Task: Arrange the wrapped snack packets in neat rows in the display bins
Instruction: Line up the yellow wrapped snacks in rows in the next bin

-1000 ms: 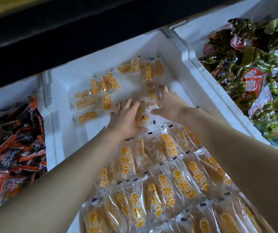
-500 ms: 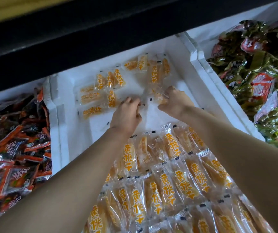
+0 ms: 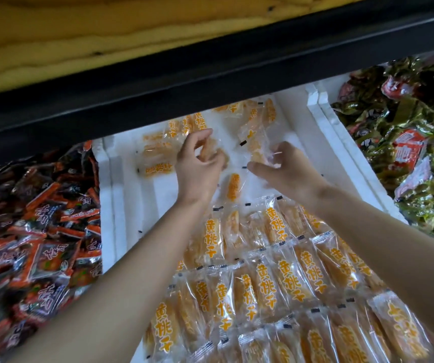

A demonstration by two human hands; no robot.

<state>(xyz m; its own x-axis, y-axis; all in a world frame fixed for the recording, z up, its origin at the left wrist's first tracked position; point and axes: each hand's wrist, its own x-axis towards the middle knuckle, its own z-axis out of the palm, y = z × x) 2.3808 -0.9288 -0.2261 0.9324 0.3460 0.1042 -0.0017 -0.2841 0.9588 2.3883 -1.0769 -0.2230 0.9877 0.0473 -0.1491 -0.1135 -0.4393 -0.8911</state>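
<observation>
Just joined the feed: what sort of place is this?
Likely a shop's loose-snack display: white foam bins side by side under a dark shelf, holding yellow packets in rows, red-black packets and green packets heaped.

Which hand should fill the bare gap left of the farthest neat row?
Probably the left hand: it holds a dried-peach packet on that side of the foam bin. The right hand, holding a second packet, would have to cross it.

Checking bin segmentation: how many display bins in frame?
3. Left bin holds dark red-orange packets; middle white foam bin holds yellow packets; right bin holds green packets. Others may lie out of frame.
</observation>
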